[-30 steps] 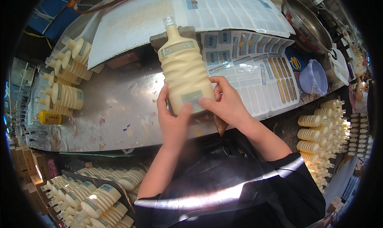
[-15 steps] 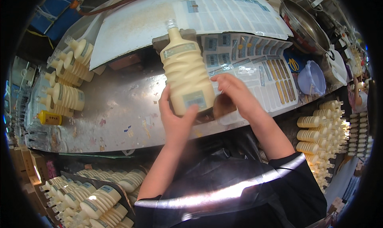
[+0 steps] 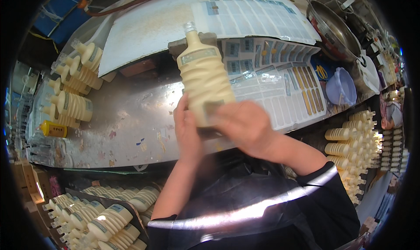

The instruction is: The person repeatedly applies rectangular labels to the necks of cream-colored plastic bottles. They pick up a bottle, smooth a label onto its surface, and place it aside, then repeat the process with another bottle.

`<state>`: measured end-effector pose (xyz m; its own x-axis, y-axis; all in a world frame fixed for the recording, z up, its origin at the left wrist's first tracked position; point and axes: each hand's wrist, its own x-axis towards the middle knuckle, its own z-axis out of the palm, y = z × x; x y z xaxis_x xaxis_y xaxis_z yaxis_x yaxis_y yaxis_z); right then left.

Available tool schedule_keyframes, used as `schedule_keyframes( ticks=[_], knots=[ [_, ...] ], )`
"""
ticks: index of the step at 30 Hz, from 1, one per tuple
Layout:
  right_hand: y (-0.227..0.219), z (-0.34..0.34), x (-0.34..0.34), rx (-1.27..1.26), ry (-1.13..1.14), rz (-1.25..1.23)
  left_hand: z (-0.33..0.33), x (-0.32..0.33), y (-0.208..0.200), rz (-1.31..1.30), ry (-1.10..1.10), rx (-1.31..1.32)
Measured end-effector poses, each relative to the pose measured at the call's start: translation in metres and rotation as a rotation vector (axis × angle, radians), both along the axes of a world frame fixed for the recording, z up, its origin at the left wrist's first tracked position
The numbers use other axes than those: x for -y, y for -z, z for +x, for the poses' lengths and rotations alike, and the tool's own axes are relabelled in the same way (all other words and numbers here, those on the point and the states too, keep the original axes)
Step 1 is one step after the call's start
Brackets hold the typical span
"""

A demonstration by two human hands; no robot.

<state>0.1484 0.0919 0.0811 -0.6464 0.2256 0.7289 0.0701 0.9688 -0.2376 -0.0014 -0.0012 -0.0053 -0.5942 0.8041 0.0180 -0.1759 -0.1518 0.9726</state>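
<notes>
A cream-coloured bottle (image 3: 204, 77) with a wavy body and a clear neck leans against a greyish block (image 3: 177, 48) on the metal worktable. It carries a grey-green label below its shoulder; a darker label near its base is partly hidden by my right hand. My left hand (image 3: 188, 134) grips the bottle's lower left side, thumb and fingers around the base. Over the lower label lies my right hand (image 3: 247, 125), smeared by motion, so its fingers cannot be made out. Label sheets (image 3: 280, 95) with blue-grey and gold stickers lie right of the bottle.
A large white board (image 3: 153, 25) covers the far side of the worktable (image 3: 127, 132). Labelled bottles (image 3: 76, 105) and a yellow container (image 3: 54, 129) stand left. At right are a purple bucket (image 3: 341, 87) and a big pan (image 3: 334, 29). More bottles (image 3: 109, 221) are stacked below.
My right hand has moved left and down from beside the label sheets onto the bottle's lower label. My left thumb has come off that label toward the bottle's side.
</notes>
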Motion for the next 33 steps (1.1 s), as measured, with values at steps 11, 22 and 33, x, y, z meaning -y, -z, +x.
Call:
schedule_keyframes(
  ticks=[11,22,33],
  knots=[
    [0.013,-0.006,0.025,0.028,0.300,-0.729,0.004,-0.012,-0.011,-0.256,-0.123,-0.491],
    [0.017,-0.001,-0.007,-0.114,0.250,-0.463,0.000,-0.009,-0.003,-0.081,-0.078,-0.201],
    [-0.010,-0.021,0.017,0.067,-0.007,0.029,-0.007,0.002,-0.013,0.013,-0.092,0.126]
  ],
)
